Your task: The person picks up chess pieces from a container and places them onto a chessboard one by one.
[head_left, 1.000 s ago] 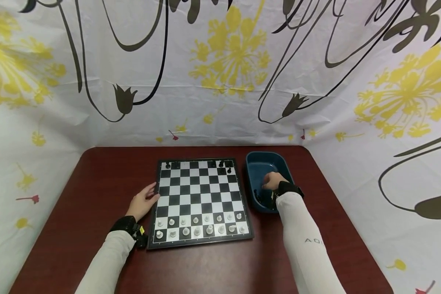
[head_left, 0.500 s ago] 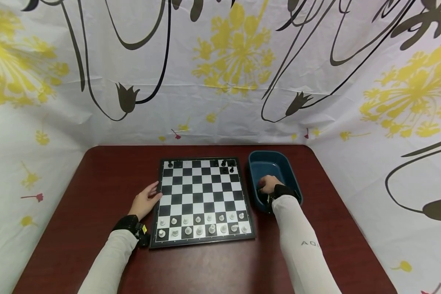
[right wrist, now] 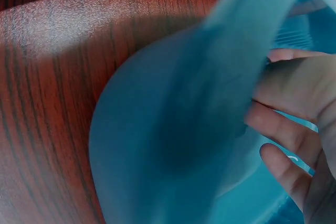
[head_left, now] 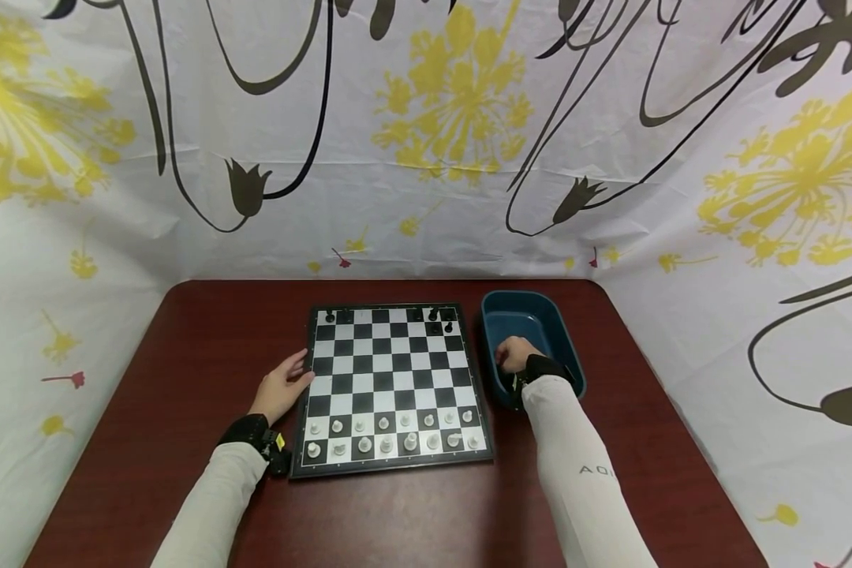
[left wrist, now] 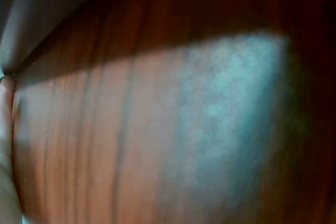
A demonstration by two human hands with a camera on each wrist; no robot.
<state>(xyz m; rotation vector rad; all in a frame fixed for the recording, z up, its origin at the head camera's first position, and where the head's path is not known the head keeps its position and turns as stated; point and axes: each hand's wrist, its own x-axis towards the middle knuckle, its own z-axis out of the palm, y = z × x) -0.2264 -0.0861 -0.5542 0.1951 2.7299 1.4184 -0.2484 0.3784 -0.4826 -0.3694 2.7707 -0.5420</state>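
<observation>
- Left hand (head_left: 278,393) lay alongside the chessboard (head_left: 381,362), fingers loosely extended and thumb spread, tips at the board's near-side edge; gripped nothing visible.
- Right hand (head_left: 518,355) was down inside the blue bin (head_left: 524,325), well apart from the left. Right wrist view: two fingers loosely bent, the other tips hidden behind the bin wall; could not tell whether it held anything.
- Chessboard lay flat between the two hands, just beside the bin that the right hand was in.
- White pieces (head_left: 410,442) stood in two rows along the board's edge closest to the person, between the forearms.
- A few black pieces (head_left: 448,326) sat beyond the hands, at the far corners; on dark squares, hard to count.
- Under both hands, a reddish-brown table (head_left: 220,339).
- Black bands on both wrists, white sleeves behind them.
- Beyond the hands, a flower-printed cloth (head_left: 426,229).
</observation>
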